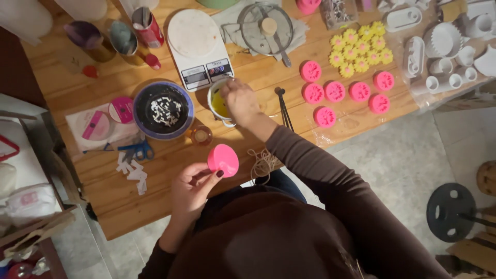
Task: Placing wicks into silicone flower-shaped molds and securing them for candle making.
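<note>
View from above of a person at a wooden table. The left hand pinches a pink round mould by its edge between thumb and fingers, its grip clamped on it just above the table's near edge. The right hand reaches into a white cup of yellow liquid beside the kitchen scale; its fingers look closed (on what cannot be told, as the hand hides it). Left of that hand stands a dark bowl with white scraps; just below it lies a coil of string. To its right, pink round pieces and yellow flower shapes lie in rows, so some casts appear finished, while the mould in hand looks unfilled.
</note>
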